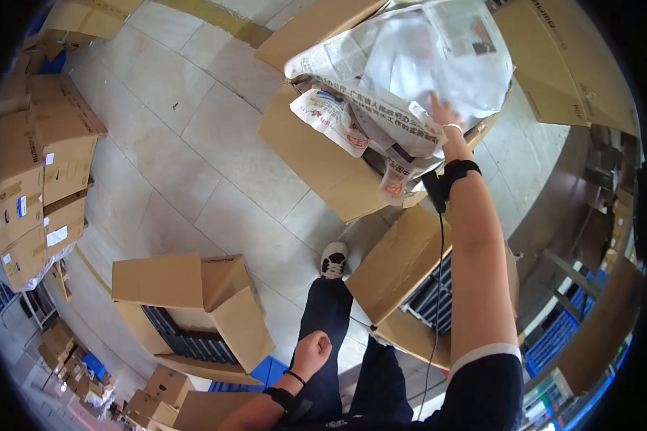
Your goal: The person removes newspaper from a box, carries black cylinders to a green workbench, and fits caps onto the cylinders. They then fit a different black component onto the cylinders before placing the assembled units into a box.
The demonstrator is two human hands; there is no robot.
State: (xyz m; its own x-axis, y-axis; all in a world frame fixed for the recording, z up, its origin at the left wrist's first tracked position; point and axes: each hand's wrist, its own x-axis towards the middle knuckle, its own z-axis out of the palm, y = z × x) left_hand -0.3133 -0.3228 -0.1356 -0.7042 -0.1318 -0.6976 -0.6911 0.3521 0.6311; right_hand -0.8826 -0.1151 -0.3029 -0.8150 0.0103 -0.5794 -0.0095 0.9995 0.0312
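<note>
My right hand [446, 115] reaches into an open cardboard box [316, 154] at the upper right. It rests on a translucent white plastic sheet or bag [402, 65], beside crumpled newspaper [388, 108] that spills over the box's near side. The thumb stands away from the other fingers, which are partly lost against the plastic; I see no firm grip. What lies under the plastic is hidden. My left hand [313, 353] hangs low in front of my leg, its fingers curled into a loose fist with nothing showing in it.
Close to my right leg, an open carton [395, 266] holds dark flat pieces in rows. Another open carton [158, 280] with similar pieces stands at the lower left. Stacked cardboard boxes [39, 158] line the left side. A black cable [438, 287] hangs along my right arm.
</note>
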